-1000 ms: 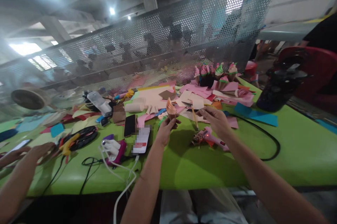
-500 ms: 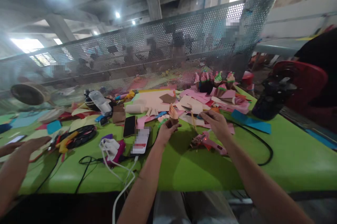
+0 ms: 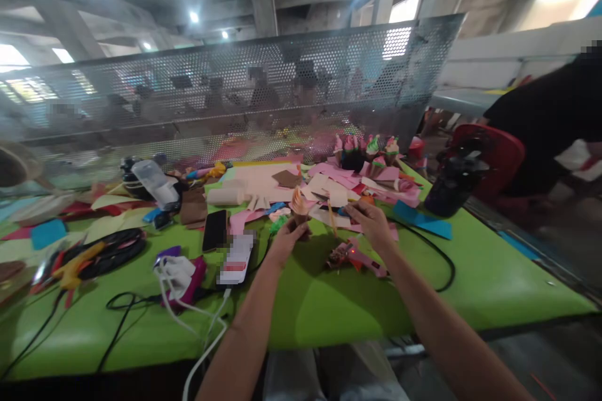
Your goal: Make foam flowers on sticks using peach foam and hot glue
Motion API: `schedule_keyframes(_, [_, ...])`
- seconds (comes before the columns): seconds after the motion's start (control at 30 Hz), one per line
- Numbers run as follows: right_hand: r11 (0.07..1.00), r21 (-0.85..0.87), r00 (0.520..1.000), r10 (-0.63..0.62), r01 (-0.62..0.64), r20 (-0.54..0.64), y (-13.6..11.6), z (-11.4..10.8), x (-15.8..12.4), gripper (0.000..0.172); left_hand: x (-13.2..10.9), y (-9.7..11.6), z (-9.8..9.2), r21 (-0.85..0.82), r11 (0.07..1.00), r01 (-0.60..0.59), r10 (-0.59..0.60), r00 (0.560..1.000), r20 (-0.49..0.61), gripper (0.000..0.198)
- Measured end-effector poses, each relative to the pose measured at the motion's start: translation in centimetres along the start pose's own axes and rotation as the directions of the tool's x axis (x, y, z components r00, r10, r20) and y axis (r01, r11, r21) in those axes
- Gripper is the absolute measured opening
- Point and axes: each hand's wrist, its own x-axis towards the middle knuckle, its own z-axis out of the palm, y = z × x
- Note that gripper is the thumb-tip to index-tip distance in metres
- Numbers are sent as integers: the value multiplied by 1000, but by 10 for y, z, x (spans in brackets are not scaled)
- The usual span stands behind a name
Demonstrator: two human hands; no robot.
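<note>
My left hand [image 3: 288, 241] is closed around the brown base of a small craft ice cream cone [image 3: 298, 203], its peach swirl pointing up. My right hand [image 3: 371, 222] hovers over the table to the right, fingertips pinched together. Something small and bluish shows at those fingertips, but I cannot make it out. Below and between the hands lies a pink glue gun [image 3: 367, 260] with a lit red light and a brown, crusted tip area. A thin yellowish stick [image 3: 332, 219] stands near the right hand. Green scrap [image 3: 278, 224] lies behind the left hand.
Finished-looking cones [image 3: 373, 145] stand at the back right near a perforated metal screen [image 3: 301, 93]. Coloured sheets [image 3: 263, 175] cover the table's rear. Phones [image 3: 215, 230], white cables, a yellow glue gun [image 3: 84, 263] and a dark bottle [image 3: 451, 184] lie or stand around. A person in black is at right.
The view has turned rightward, so the table's things sit further left. The other person's arms at the left have gone out of view. Both my hands keep nearly the same pose.
</note>
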Motion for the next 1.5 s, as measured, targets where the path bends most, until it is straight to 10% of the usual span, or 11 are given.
schedule_keyframes(1.1, [994,83,997,74,-73,-18,-4,11,-2,52,3,-7,1,267,962,56,-44,998,-48,55])
schedule_keyframes(1.5, [989,80,993,120,-121,17,-17,7,-15,30,-9,-1,7,790,612,39,124,982,-145,34])
